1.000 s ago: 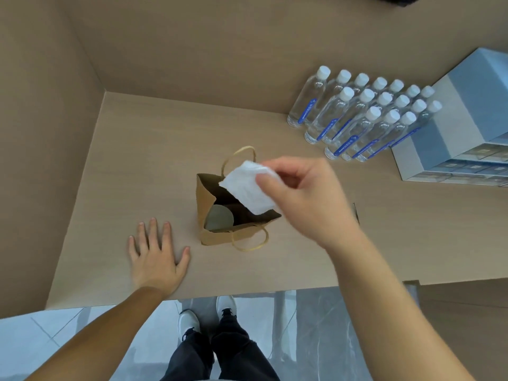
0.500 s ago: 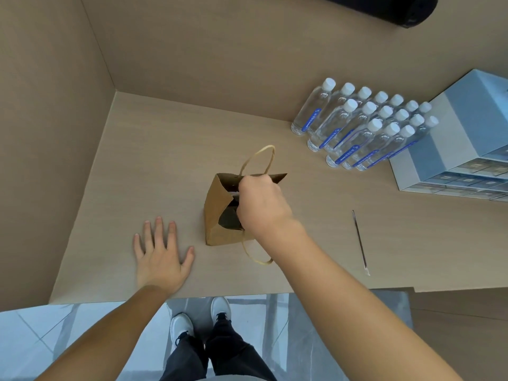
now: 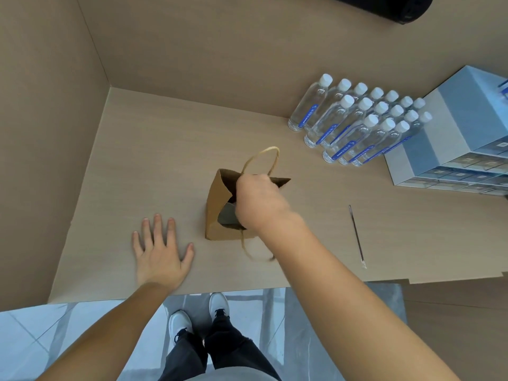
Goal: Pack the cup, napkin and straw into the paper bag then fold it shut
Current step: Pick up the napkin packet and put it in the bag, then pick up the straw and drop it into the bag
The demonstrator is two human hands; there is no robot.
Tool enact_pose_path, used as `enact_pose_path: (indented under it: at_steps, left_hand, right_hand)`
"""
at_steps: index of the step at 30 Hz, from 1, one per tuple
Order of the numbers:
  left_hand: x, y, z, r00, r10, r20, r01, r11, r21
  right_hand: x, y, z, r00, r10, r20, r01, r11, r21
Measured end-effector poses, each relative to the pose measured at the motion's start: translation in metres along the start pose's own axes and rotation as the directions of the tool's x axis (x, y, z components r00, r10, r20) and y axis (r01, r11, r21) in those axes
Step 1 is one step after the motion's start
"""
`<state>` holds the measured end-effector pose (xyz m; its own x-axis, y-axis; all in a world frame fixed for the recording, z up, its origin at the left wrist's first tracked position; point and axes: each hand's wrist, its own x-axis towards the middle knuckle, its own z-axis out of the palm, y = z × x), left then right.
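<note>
While my right hand (image 3: 259, 202) is pushed down into the mouth of the paper bag (image 3: 215, 207), its fingers are hidden inside, so I cannot tell whether they are closed on anything or spread. The bag stands upright and open near the middle of the table (image 3: 154, 149), one handle loop arching up behind my knuckles and the other drooping over the near side. Inside, at the left of my wrist, I see a grey rounded shape that is probably the cup (image 3: 226, 215), though the view there is dim. The napkin I cannot see from here. My left hand (image 3: 160, 251) lies flat, fingers spread wide, holding nothing, just left of the bag and close to the table's front edge. The straw (image 3: 356, 235) lies alone on the bare wood to the right, well apart from the bag, its near end close to the front edge. Further right at the back, bottles (image 3: 357, 125) stand packed beside stacked boxes (image 3: 456, 138). Left and behind the bag the surface runs open to the walls.
</note>
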<state>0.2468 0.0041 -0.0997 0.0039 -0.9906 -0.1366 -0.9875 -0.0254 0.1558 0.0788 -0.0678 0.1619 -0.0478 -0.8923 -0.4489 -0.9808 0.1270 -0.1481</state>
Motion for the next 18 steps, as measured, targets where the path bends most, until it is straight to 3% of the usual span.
enact_pose_path:
  at_steps: [3,5,6,8,12,18]
  left_hand:
    - [0.0,0.001,0.0,1.0,-0.012,-0.003,0.012,1.0,0.006]
    - [0.0,0.002,0.0,1.0,-0.013,-0.001,0.013,1.0,-0.003]
    - [-0.001,0.002,0.0,1.0,-0.012,-0.003,0.012,1.0,-0.007]
    - [-0.001,0.003,0.001,1.0,-0.021,-0.008,0.021,1.0,-0.014]
    - [-0.01,0.033,0.006,0.99,-0.136,0.018,0.137,0.989,-0.053]
    - [-0.023,0.084,0.02,0.96,-0.275,0.045,0.279,0.951,-0.134]
  right_hand:
    - [-0.033,0.027,-0.026,0.96,-0.025,-0.28,0.066,0.988,0.138]
    - [-0.054,0.052,-0.039,0.879,0.073,-0.472,0.092,0.944,0.316]
    - [-0.058,0.067,-0.041,0.854,0.157,-0.495,0.084,0.899,0.43]
    - [-0.057,0.097,-0.034,0.843,0.305,-0.443,-0.014,0.836,0.548]
    - [-0.042,0.152,0.01,0.823,0.483,-0.3,-0.255,0.784,0.566]
    - [-0.024,0.211,0.07,0.824,0.557,-0.105,-0.417,0.721,0.553]
